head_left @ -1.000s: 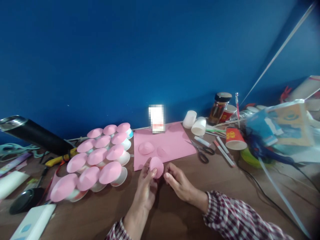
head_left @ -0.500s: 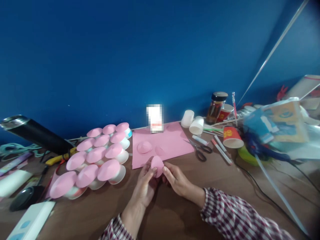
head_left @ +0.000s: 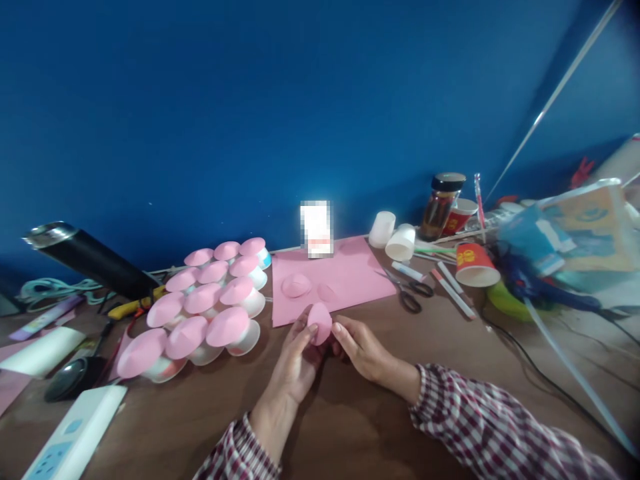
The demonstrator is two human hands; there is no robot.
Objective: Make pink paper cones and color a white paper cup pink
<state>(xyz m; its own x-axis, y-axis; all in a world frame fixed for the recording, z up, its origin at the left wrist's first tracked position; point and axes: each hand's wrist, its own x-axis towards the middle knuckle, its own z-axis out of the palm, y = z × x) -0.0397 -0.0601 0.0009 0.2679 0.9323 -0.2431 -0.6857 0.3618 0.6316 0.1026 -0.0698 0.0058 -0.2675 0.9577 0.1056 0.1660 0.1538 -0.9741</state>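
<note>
A small pink paper piece (head_left: 320, 323) with a rounded outline is held up over the near edge of the pink sheet (head_left: 350, 263). My left hand (head_left: 300, 353) pinches it, thumb on its face. At its right edge my right hand (head_left: 361, 345) has thumb and fingers pressed together; its fingertips are partly hidden. Two more pink paper pieces, a rounded one (head_left: 296, 285) and a smaller one (head_left: 327, 292), lie on the sheet. To the left, several paper cups (head_left: 245, 339) stand in rows, topped with pink paper cones (head_left: 227, 326).
Black-handled scissors (head_left: 411, 301), markers (head_left: 454, 292) and white cups (head_left: 401, 243) lie right of the sheet. Farther right are a red paper cup (head_left: 476, 265) and a lidded jar (head_left: 441, 207). A black flask (head_left: 95, 257) and a power strip (head_left: 75, 433) are at left.
The whole view has shifted, so things appear slightly farther right and higher. Both hands keep about the same hold on the small pink paper piece.
</note>
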